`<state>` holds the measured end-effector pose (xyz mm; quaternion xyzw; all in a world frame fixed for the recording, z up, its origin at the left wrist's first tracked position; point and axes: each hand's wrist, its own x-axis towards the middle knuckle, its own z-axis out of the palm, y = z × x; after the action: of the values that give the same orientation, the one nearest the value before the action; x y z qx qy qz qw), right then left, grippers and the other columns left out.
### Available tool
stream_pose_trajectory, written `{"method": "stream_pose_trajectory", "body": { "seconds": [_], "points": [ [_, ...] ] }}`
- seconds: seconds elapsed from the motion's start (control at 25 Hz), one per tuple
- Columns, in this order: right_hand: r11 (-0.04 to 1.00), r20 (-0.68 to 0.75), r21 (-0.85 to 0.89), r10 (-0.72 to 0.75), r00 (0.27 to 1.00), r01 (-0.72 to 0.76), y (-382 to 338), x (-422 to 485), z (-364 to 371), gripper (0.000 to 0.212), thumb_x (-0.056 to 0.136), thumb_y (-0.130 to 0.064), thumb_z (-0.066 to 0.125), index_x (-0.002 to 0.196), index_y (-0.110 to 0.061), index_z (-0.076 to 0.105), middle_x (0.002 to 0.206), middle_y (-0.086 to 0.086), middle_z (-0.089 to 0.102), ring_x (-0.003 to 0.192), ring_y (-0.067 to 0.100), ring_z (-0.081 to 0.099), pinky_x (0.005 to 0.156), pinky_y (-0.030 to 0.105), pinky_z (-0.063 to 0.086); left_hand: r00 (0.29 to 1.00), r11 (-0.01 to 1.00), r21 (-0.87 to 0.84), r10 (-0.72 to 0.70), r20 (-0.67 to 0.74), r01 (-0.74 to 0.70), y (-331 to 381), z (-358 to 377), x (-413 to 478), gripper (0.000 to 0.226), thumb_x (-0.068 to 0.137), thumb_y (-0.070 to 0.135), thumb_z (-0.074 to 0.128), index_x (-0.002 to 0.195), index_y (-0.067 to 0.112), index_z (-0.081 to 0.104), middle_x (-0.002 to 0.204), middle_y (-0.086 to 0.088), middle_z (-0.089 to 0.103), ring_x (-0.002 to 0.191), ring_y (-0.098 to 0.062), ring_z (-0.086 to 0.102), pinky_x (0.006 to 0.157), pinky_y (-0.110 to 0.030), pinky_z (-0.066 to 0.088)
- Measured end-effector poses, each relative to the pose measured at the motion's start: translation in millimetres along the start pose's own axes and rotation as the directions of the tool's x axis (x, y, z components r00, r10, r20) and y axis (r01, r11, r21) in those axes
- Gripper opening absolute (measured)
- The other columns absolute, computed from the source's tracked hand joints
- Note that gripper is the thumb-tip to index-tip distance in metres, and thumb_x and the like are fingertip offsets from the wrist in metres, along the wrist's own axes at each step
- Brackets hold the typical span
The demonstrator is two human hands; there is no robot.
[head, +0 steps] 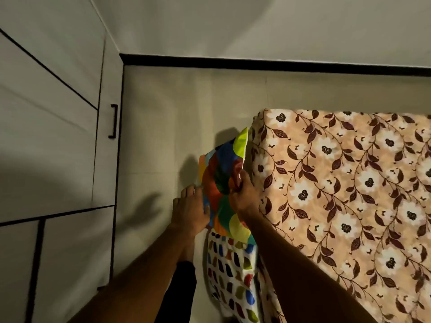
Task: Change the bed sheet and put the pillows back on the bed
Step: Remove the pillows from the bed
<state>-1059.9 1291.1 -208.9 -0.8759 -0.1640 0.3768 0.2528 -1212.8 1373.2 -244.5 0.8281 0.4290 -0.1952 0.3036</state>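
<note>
The colourful pillow stands on edge off the bed, in the gap between the bed's side and the person's leg, with its yellow-green corner pointing up beside the corner of the mattress. The right hand grips it at the edge nearest the bed: the fingers are curled in and bunch the cover together with the thumb, so the pillow lies just to the left of and under that fist. The left hand is at the pillow's opposite edge, its fingers fairly straight and slightly spread, the tips at or against the fabric; whether they press it cannot be told. A second pillow, white with coloured patches, lies just below the first, also against the bed's side. The floral bed sheet covers the mattress top and hangs over its edge. A pale wardrobe with a black handle stands across the floor.
</note>
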Motion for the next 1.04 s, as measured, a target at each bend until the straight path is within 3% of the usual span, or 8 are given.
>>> {"method": "stream_pose_trajectory", "body": {
  "seconds": [0.2, 0.32, 0.44, 0.52, 0.6, 0.76, 0.96, 1.04],
  "points": [
    [0.997, -0.013, 0.01, 0.081, 0.997, -0.081, 80.2, 89.6, 54.9, 0.048, 0.102, -0.016, 0.055, 0.148, -0.026, 0.046, 0.127, 0.006, 0.066, 0.115, 0.029, 0.065, 0.089, 0.034, 0.052, 0.998, 0.995, 0.078, 0.054, 0.016, -0.055, -17.6, 63.7, 58.4, 0.061, 0.098, 0.041, 0.057, 0.151, 0.018, 0.036, 0.156, -0.006, 0.037, 0.145, -0.025, 0.036, 0.114, -0.046, 0.036],
    [0.992, -0.021, 0.04, 0.122, 0.992, -0.121, 113.2, 118.4, 65.2, 0.046, 0.107, -0.03, 0.053, 0.152, -0.027, 0.044, 0.132, 0.009, 0.065, 0.118, 0.031, 0.064, 0.098, 0.038, 0.053, 0.998, 0.995, 0.084, 0.063, 0.002, -0.063, -22.2, 82.3, 76.5, 0.068, 0.099, 0.041, 0.057, 0.157, 0.018, 0.029, 0.165, -0.005, 0.027, 0.153, -0.024, 0.026, 0.121, -0.048, 0.03],
    [0.993, -0.013, -0.01, 0.121, 0.993, -0.121, 132.6, 130.0, 74.0, 0.052, 0.106, -0.024, 0.052, 0.155, -0.023, 0.038, 0.137, 0.015, 0.062, 0.123, 0.038, 0.062, 0.102, 0.049, 0.054, 0.997, 0.99, 0.125, 0.07, 0.015, -0.071, -28.4, 93.0, 88.4, 0.072, 0.099, 0.042, 0.057, 0.16, 0.018, 0.026, 0.166, -0.007, 0.024, 0.154, -0.025, 0.024, 0.123, -0.049, 0.028],
    [0.987, -0.023, -0.065, 0.145, 0.989, -0.147, 129.8, 128.9, 81.4, 0.061, 0.104, -0.022, 0.051, 0.159, -0.017, 0.027, 0.144, 0.021, 0.056, 0.127, 0.044, 0.058, 0.102, 0.052, 0.052, 0.998, 0.988, 0.144, 0.061, 0.022, -0.063, -31.1, 95.9, 91.0, 0.073, 0.099, 0.042, 0.057, 0.16, 0.019, 0.025, 0.167, -0.006, 0.024, 0.154, -0.024, 0.023, 0.123, -0.049, 0.028],
    [0.974, -0.071, -0.134, 0.174, 0.982, -0.182, 116.9, 120.9, 89.6, 0.079, 0.099, -0.038, 0.054, 0.163, -0.015, 0.015, 0.155, 0.021, 0.045, 0.137, 0.042, 0.051, 0.106, 0.056, 0.049, 0.998, 0.989, 0.14, 0.053, 0.036, -0.057, -31.0, 96.3, 91.0, 0.073, 0.099, 0.042, 0.057, 0.161, 0.02, 0.024, 0.168, -0.006, 0.022, 0.155, -0.024, 0.022, 0.123, -0.049, 0.028],
    [0.91, -0.176, -0.411, -0.025, 0.984, -0.05, 101.2, 83.3, 110.7, 0.11, 0.087, -0.051, 0.069, 0.166, -0.019, -0.001, 0.174, 0.009, 0.006, 0.158, 0.033, 0.019, 0.12, 0.055, 0.028, 0.998, 0.989, 0.136, 0.048, 0.033, -0.052, -27.5, 95.3, 85.4, 0.073, 0.099, 0.042, 0.058, 0.16, 0.019, 0.026, 0.168, -0.006, 0.023, 0.155, -0.025, 0.023, 0.122, -0.048, 0.028],
    [0.931, -0.041, -0.361, 0.05, 0.998, -0.061, 125.5, 81.1, 126.2, 0.107, 0.089, -0.05, 0.057, 0.166, -0.018, -0.009, 0.174, 0.009, -0.009, 0.161, 0.031, -0.004, 0.129, 0.054, 0.012, 0.997, 0.987, 0.143, 0.063, 0.032, -0.067, -23.7, 101.3, 83.3, 0.069, 0.099, 0.04, 0.06, 0.158, 0.02, 0.03, 0.168, -0.005, 0.023, 0.155, -0.025, 0.023, 0.122, -0.048, 0.029],
    [0.976, 0.033, -0.208, 0.069, 0.997, -0.061, 138.0, 101.0, 115.5, 0.103, 0.092, -0.051, 0.06, 0.167, -0.019, -0.003, 0.174, 0.011, 0.004, 0.16, 0.033, 0.009, 0.129, 0.053, 0.016, 0.996, 0.985, 0.149, 0.079, 0.035, -0.083, -23.5, 104.1, 83.0, 0.067, 0.099, 0.039, 0.06, 0.157, 0.02, 0.032, 0.168, -0.006, 0.023, 0.155, -0.025, 0.023, 0.122, -0.048, 0.028]
  ]
}}
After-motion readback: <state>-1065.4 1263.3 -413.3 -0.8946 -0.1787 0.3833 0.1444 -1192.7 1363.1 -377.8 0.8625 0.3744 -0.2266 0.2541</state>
